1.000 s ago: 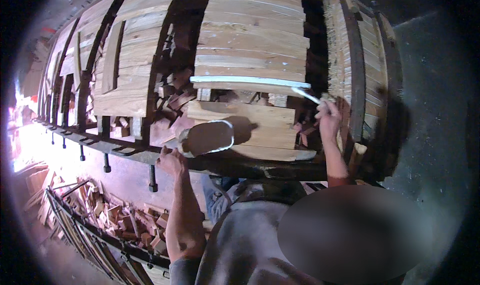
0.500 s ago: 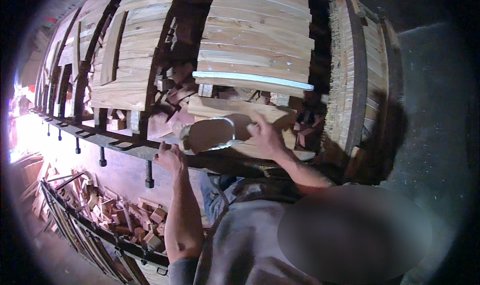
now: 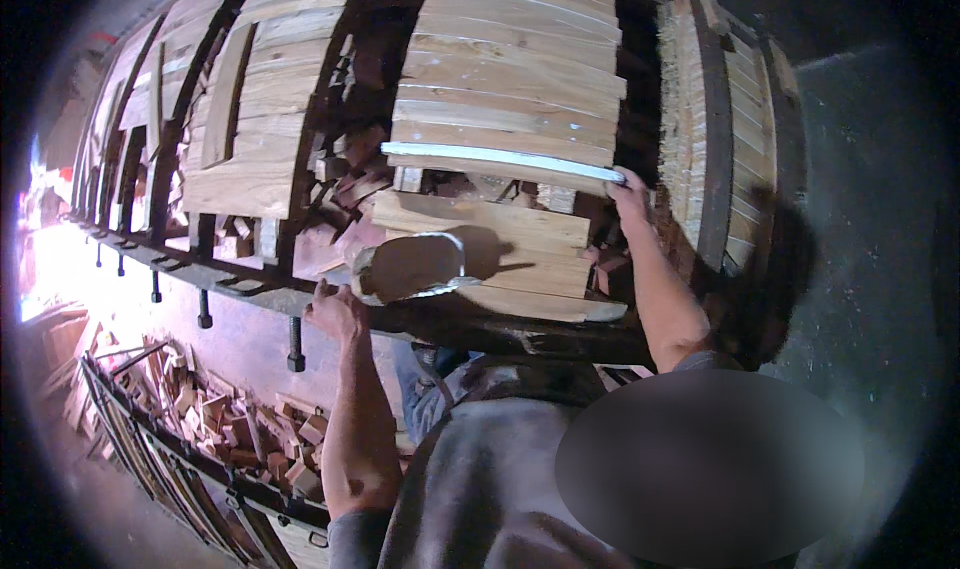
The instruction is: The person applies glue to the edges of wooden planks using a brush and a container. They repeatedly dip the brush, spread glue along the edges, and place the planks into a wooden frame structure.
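Note:
My right hand (image 3: 630,194) is closed at the right end of a narrow wooden strip (image 3: 500,159) with a bright white upper edge. This strip is the nearest in a row of pale boards (image 3: 510,69) lying side by side. At the front dark metal rail (image 3: 250,287), my left hand (image 3: 337,311) is curled over the edge, its fingertips partly hidden. Just right of it, an oval brownish thing with a shiny rim (image 3: 410,267), perhaps a container on its side, lies on loose pale boards (image 3: 540,234).
Further left lie more board panels (image 3: 250,119) between dark bars. Threaded bolts (image 3: 296,344) hang below the rail. Wood offcuts (image 3: 350,149) show beneath the boards, and a bin of wood blocks (image 3: 240,429) stands at lower left. A stacked wooden panel (image 3: 685,149) is at right.
My right hand has moved up and to the right, from above the loose boards to the right end of the white-edged strip. My left hand has stayed at the rail.

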